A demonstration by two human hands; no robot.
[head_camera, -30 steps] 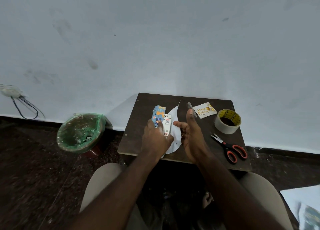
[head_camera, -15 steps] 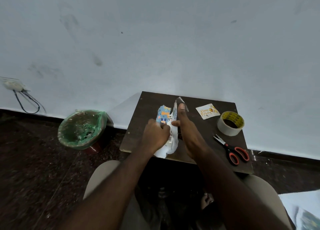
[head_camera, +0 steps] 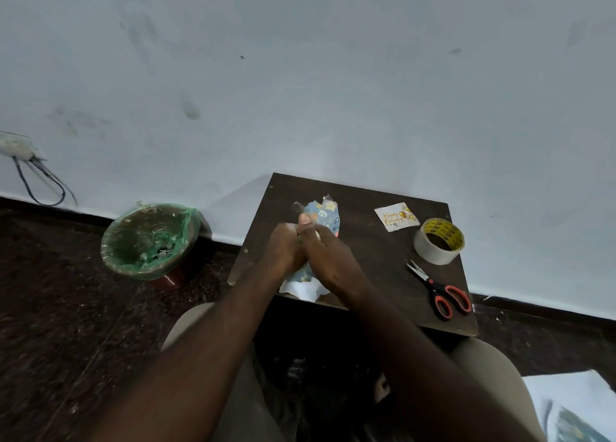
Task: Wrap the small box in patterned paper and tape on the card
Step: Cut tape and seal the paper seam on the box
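Seemingly mid-wrap, the left hand and right hand clench their fingers on the patterned paper round the small box, which likely needs sealing next with the tape roll to their right.

Pale blue-grey wall across the whole upper view, plain, smudged with a few dark marks. Dark skirting strip along its foot. Dark speckled floor below. Small dark-brown table by the wall, worn at its left edge. Left of it, on the floor, a round bin lined with green plastic, scraps inside. Far left, low on the wall, a white socket box with dark cables looping down. Lower right, white sheets on the floor. Soft, even light.
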